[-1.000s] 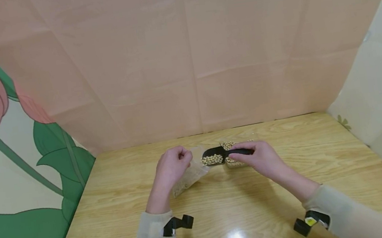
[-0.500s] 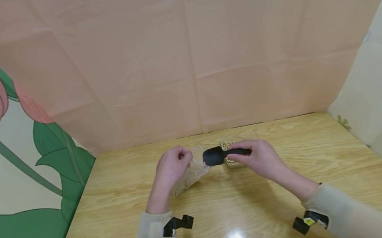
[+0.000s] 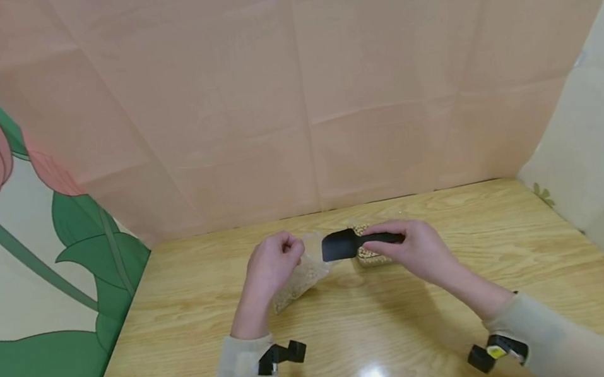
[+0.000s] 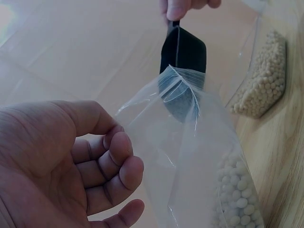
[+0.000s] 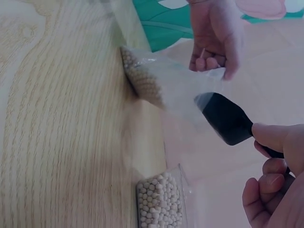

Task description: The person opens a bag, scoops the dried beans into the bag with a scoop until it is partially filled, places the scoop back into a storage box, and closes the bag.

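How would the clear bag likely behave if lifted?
The clear bag is probably floppy, since its thin film is creased. The small pale balls gathered low inside would likely shift and make it bottom-heavy. It might spill if tipped, as the black scoop reaches into its open mouth.

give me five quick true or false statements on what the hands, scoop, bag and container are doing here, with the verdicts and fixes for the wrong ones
1. The right hand holds the black scoop by its handle. True.
2. The left hand pinches the clear bag. True.
3. The clear bag has nothing inside it. False: pale round pieces lie in its lower part.
4. The clear container stands on the table. True.
5. In the head view, the clear container is to the left of the clear bag. False: it is to the right.
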The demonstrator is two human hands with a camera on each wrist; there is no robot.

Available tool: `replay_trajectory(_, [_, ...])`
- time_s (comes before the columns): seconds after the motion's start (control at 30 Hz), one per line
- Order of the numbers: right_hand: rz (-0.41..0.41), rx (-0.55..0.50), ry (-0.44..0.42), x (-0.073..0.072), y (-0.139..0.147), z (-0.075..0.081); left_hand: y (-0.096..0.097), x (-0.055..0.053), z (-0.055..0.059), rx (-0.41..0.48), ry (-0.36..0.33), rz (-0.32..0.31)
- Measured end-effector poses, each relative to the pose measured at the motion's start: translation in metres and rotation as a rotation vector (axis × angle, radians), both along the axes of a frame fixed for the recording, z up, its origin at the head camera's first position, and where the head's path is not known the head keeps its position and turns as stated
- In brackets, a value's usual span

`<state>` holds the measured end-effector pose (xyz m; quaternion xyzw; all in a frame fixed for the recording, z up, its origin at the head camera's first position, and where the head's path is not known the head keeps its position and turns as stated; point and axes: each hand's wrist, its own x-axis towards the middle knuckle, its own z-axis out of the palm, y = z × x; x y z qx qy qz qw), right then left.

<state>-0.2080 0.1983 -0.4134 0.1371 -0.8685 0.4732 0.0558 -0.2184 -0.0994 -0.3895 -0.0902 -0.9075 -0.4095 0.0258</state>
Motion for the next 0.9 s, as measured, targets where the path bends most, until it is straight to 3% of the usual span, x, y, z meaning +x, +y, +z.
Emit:
replay_trajectory(0.2, [-0.004,-0.078,-0.084,0.003,0.015,0.003,0.0,0.0,0.0,0.002,-0.007,0.004])
replay_trajectory(0.43, [-0.079,-0.132,-0.169,0.006,0.035,0.002,0.0,0.0,0.0,0.0,-0.003,0.004])
replay_trajectory(0.67, [-0.133,-0.127,-0.211,0.009,0.055,-0.005,0.001,0.001,-0.001,0.014,-0.009,-0.003])
replay_trajectory(0.9, [-0.188,-0.086,-0.215,0.003,0.074,-0.008,0.001,0.001,0.0,0.015,-0.004,-0.004])
